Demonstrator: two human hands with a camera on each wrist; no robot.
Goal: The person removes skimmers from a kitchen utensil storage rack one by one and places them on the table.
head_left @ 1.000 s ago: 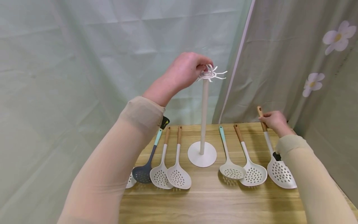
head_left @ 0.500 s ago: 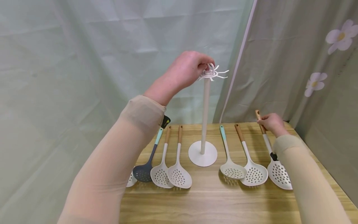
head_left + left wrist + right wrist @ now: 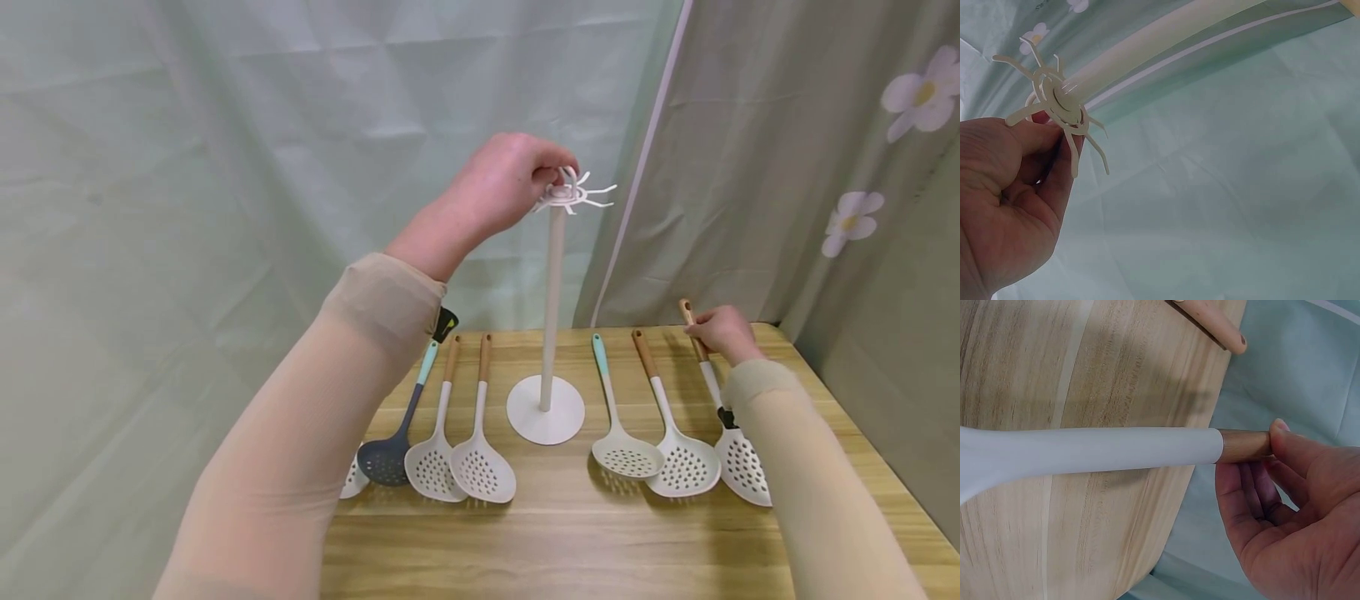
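Head view: left hand [image 3: 504, 179] raised at 12 o'clock of the bench [image 3: 570, 533], fingers curled round a hook of the hook crown [image 3: 573, 193] topping the white stand [image 3: 553, 308]. Round base of the stand planted mid-bench. Right hand [image 3: 722, 332] at 2 o'clock, pinching the wooden end of the rightmost skimmer [image 3: 718, 400], whose perforated head lies by the right sleeve. Two more skimmers just left of it; four utensils fanned out at 9 o'clock of the base.

Left wrist view: left hand's grip closed on the crown [image 3: 1060, 109], thumb and fingers pinching one prong; pole slanting away to 1 o'clock.

Right wrist view: right hand [image 3: 1285, 512] gripping the skimmer's wooden handle tip [image 3: 1244, 445] between thumb and fingertips, white shaft stretching toward 9 o'clock over the bench [image 3: 1104, 537].
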